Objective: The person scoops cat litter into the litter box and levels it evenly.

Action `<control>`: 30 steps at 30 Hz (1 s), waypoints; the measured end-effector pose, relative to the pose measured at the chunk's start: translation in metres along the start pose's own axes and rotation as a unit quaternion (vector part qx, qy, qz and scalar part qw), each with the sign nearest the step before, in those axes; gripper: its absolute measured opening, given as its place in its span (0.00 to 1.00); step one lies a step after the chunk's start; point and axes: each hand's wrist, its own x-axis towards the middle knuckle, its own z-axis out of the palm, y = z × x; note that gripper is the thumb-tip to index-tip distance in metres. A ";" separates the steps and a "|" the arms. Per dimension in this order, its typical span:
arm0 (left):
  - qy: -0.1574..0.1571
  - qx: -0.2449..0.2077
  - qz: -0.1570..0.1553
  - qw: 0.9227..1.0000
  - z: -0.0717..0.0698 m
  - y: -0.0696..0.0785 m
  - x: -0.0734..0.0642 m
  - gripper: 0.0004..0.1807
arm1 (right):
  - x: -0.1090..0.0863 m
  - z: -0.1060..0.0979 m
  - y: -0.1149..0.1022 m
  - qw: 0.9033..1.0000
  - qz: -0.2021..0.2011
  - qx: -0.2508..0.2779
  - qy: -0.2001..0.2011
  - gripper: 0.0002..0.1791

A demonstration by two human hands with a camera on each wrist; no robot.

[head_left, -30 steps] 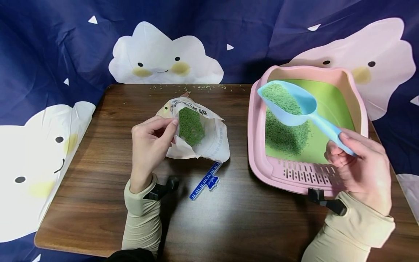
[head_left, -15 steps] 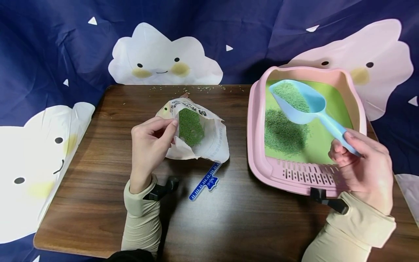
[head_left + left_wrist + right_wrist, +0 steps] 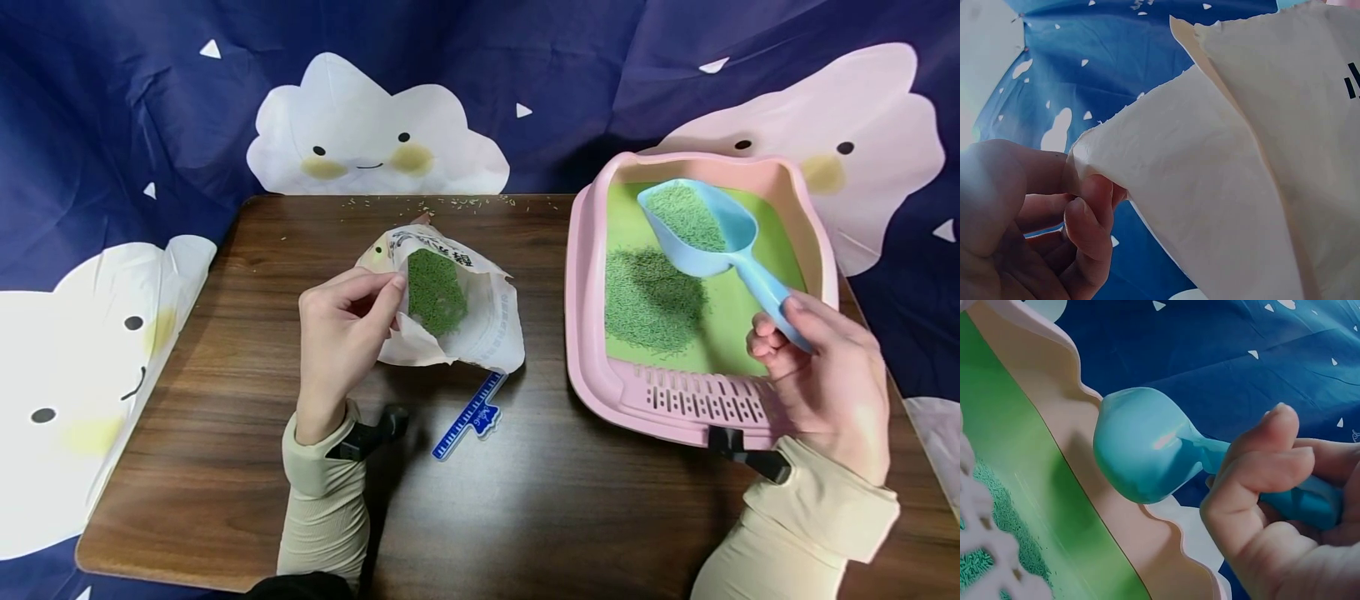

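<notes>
My left hand (image 3: 341, 342) pinches the torn edge of a white paper-like bag (image 3: 501, 321) that stands open with green pellets (image 3: 435, 292) inside. In the left wrist view, thumb and fingers grip a corner of the bag (image 3: 1172, 162). My right hand (image 3: 832, 375) grips the handle of a light blue scoop (image 3: 705, 262), which carries green pellets (image 3: 686, 215). The scoop hangs above a pink litter box (image 3: 588, 333) with a green floor. A heap of pellets (image 3: 648, 312) lies on the left of that floor. Seen from the right wrist, the scoop's underside (image 3: 1141, 447) faces the camera.
A blue ruler-like clip (image 3: 468, 419) lies on the wooden table (image 3: 210, 400) in front of the bag. Loose pellets (image 3: 465, 202) are scattered along the table's back edge. A dark blue cloth (image 3: 570, 75) with cloud prints hangs behind.
The loaded scoop has moved to the right over the litter box, its handle swinging more upright in view. My left hand and the bag have stayed in place.
</notes>
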 end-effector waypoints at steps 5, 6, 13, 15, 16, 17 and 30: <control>-0.002 0.001 0.000 1.000 -0.001 0.000 0.000 0.08 | 0.002 -0.001 0.003 1.000 0.011 -0.005 -0.011 0.16; -0.001 0.003 -0.001 1.000 -0.001 0.001 0.000 0.07 | 0.003 -0.001 0.003 1.000 0.014 -0.007 -0.014 0.16; -0.004 0.005 -0.010 1.000 -0.002 0.024 0.002 0.07 | 0.005 -0.002 0.006 0.999 0.029 -0.022 -0.030 0.15; -0.005 0.008 -0.011 1.000 -0.002 0.029 0.003 0.06 | 0.005 -0.003 0.006 0.999 0.029 -0.026 -0.033 0.15; -0.006 0.010 -0.011 1.000 -0.002 0.031 0.003 0.06 | 0.006 -0.003 0.006 0.999 0.030 -0.026 -0.033 0.15; -0.007 0.011 -0.012 1.000 -0.002 0.032 0.003 0.06 | 0.006 -0.003 0.006 0.999 0.031 -0.029 -0.034 0.15; -0.008 0.010 -0.012 1.000 -0.002 0.032 0.003 0.06 | 0.004 -0.005 0.003 0.996 0.049 -0.066 -0.021 0.16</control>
